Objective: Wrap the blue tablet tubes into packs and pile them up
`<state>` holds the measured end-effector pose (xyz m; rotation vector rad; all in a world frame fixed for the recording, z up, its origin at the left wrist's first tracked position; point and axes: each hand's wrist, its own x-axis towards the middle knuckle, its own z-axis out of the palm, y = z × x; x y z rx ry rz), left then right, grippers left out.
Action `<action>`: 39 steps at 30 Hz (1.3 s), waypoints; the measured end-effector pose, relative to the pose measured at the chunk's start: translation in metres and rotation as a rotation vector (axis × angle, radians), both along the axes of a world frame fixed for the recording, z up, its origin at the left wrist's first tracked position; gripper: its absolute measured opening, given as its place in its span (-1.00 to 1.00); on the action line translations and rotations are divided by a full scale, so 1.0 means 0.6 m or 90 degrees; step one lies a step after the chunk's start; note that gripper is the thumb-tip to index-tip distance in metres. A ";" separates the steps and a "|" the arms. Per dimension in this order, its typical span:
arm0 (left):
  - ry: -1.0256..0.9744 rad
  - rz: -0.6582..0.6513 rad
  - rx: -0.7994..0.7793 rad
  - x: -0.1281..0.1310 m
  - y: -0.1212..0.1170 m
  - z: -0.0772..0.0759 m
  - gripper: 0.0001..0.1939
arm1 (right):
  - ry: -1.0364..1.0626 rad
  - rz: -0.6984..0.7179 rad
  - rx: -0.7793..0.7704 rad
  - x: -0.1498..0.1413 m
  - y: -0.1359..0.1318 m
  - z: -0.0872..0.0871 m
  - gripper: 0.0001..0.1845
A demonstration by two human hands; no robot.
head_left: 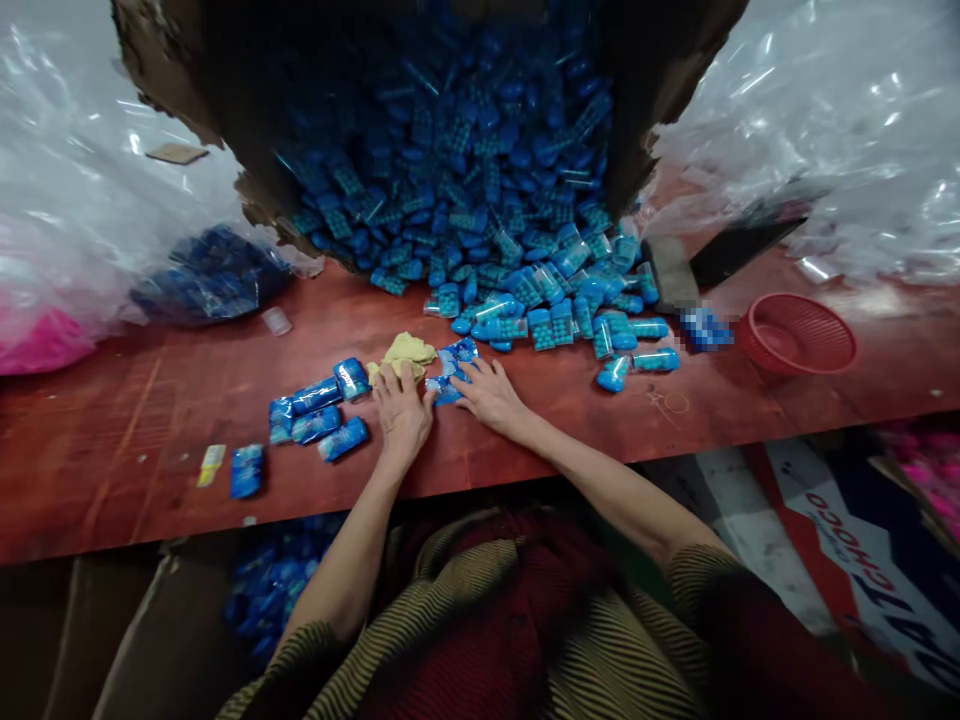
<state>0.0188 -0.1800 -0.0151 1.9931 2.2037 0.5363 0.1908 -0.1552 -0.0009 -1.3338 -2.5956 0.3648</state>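
My left hand (403, 412) lies on the table with its fingers stretched out, the tips at the edge of a crumpled yellow cloth (409, 349). Flat printed blue sleeves (456, 356) lie between my hands. My right hand (491, 397) rests beside them, fingers apart, with its fingertips touching the sleeves. Left of my left hand sits a small group of blue-wrapped packs (316, 424), and one more blue pack (247, 471) is apart from them. Beyond my hands, small clear containers with blue caps and blue balls (551, 325) spill across the table.
A torn cardboard box (667, 60) tipped toward me holds the heap of containers. A red basket (801, 335) stands at right. Clear plastic bags (840, 130) crowd both sides. A yellow-and-white slip (211, 465) lies on the red table (112, 480). Below its edge are more blue packs (274, 585).
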 end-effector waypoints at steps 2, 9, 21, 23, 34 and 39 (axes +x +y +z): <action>-0.014 -0.002 0.004 0.001 0.015 -0.006 -0.36 | 0.000 -0.019 0.022 0.003 -0.015 -0.016 -0.68; -0.253 0.030 0.123 -0.005 -0.025 0.017 -0.39 | 0.049 -0.061 0.033 0.013 -0.022 -0.014 -0.68; -1.120 0.143 -0.168 0.093 -0.057 0.067 -0.65 | 0.448 -0.208 -0.080 0.018 -0.095 0.036 -0.68; -1.123 0.141 -0.179 0.096 -0.058 0.067 -0.68 | 0.589 -0.259 -0.200 0.018 -0.088 0.031 -0.62; -1.063 0.165 -0.055 0.121 -0.056 0.049 -0.74 | 0.767 -0.350 -0.442 0.001 -0.086 -0.005 -0.77; -1.051 0.217 -0.017 0.132 -0.048 0.042 -0.76 | 0.712 -0.371 -0.328 -0.010 -0.092 0.004 -0.76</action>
